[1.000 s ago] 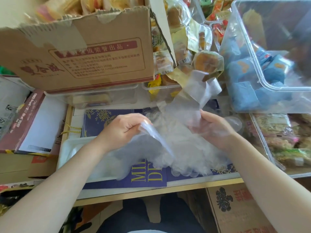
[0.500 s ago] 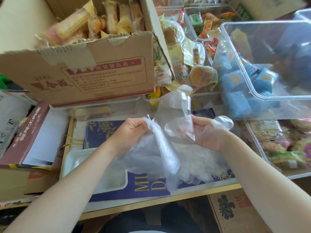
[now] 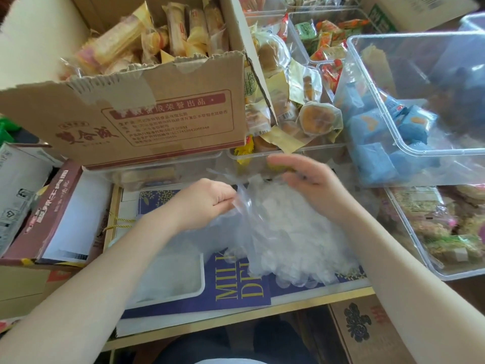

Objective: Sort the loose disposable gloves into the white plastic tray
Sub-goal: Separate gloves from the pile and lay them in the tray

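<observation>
Your left hand is curled and pinches a thin clear glove by its edge, lifted just above the pile of loose gloves. Your right hand is blurred; its fingers look spread and relaxed over the top of the pile, and you cannot tell whether they hold any film. The pile lies on a dark blue printed sheet near the front edge of the counter, toward its right side. The white plastic tray sits toward the front-left of the counter, partly under your left forearm, just beside the pile; some clear film lies inside it.

Along the back of the counter a torn cardboard box full of wrapped snacks stands over a shallow clear container. To its right, wrapped buns fill another clear bin. At the right edge, a large clear tub holds blue packets, tilted over a second bin of packaged bars. A brown-edged box lies off the left edge.
</observation>
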### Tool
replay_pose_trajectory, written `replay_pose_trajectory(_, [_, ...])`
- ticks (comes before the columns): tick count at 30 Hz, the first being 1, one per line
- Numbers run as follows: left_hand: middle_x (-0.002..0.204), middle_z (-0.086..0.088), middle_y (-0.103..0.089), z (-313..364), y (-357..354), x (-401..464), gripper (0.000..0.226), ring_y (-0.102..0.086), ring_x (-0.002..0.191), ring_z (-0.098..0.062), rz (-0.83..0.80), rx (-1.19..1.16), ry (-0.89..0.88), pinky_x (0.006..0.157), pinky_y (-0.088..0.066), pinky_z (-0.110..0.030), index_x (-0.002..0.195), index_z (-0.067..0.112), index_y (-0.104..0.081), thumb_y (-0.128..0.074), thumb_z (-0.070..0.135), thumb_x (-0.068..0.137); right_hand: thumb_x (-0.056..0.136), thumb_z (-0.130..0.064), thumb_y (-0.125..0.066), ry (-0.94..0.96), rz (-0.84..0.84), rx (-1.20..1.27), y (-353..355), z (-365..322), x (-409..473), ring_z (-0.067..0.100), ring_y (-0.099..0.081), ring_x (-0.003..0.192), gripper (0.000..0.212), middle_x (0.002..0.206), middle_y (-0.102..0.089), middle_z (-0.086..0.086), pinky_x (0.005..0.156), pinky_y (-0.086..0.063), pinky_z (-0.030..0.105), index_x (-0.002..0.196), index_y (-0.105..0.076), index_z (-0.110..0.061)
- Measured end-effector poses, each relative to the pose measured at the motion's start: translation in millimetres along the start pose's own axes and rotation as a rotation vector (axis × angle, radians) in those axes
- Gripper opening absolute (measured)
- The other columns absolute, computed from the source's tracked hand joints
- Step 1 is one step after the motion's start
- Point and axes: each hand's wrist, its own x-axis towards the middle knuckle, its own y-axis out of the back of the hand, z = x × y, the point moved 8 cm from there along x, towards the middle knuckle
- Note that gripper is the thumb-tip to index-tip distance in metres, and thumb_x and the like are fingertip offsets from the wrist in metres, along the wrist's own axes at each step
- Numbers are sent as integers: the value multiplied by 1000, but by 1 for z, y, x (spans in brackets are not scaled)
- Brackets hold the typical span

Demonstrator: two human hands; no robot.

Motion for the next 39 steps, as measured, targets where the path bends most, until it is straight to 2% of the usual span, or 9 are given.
replay_pose_trajectory(5, [61,19,-41,21,7,-4,26,-41,66,-5,-27,67,-95,65,-41,-30,67,18,-52,-45,31,88,85,0,-57,114,-518,-400,-78,-15,12,18,-32,135,53,137,-50,5,109,-20,27,135,-48,-14])
replay_pose_trajectory(10, [100,8,-68,1,16,-16,43,-60,92,-14,79,47,0,80,-47,-33,80,11,-66,-36,42,87,77,-17,-59,310,-283,-596,-66,-12,18,28,-54,83,11,67,-61,4,108,-22,35,68,-63,-12])
replay_pose_trajectory(14, [89,0,-67,-37,35,-23,34,-61,88,-20,342,-19,313,73,-43,-28,87,11,-70,-46,32,96,84,-11,-60,172,-210,-669,-38,15,14,27,-53,68,7,64,-58,3,95,-41,46,78,-58,-10])
replay_pose_trajectory(17, [85,-7,-67,-67,32,-26,30,-59,83,-26,372,-87,539,67,-38,-29,90,11,-69,-51,34,93,84,-6,-54,34,-245,-652,-24,27,3,24,-47,57,12,59,-50,-4,60,-45,35,81,-48,-16])
replay_pose_trajectory(23, [55,-6,-37,-78,18,-13,44,-32,52,-20,231,-74,718,52,-18,-30,57,9,-42,-51,33,93,86,-15,-64,-138,-138,-288,6,31,-10,11,-36,51,18,54,-46,4,56,-33,27,69,-60,-21])
replay_pose_trajectory(27, [54,-3,-31,-74,19,-6,40,-27,53,-19,413,-405,780,53,-15,-31,58,15,-40,-54,33,92,75,-26,-76,-173,-195,174,11,6,-19,3,-49,58,4,61,-63,-9,60,-37,14,72,-74,-27])
replay_pose_trajectory(30, [64,-4,-51,-64,18,-2,24,-44,60,-19,556,-683,767,61,-33,-28,76,12,-62,-56,29,92,66,-43,-78,-79,-314,588,10,-19,-27,6,-55,59,20,64,-65,-5,59,-42,13,74,-76,-25])
replay_pose_trajectory(33, [77,-6,-62,-50,13,3,18,-54,81,-24,578,-893,709,78,-41,-35,94,4,-68,-58,19,91,75,-24,-71,6,-356,946,9,-40,-32,9,-63,62,5,76,-70,-2,60,-49,17,77,-73,-20])
replay_pose_trajectory(39, [108,-9,-60,-11,8,5,33,-60,84,-16,558,-919,613,53,-45,-9,121,3,-56,-44,25,99,82,-11,-68,-314,156,607,13,13,-26,4,-52,51,12,60,-61,-6,49,-41,16,70,-64,-14])
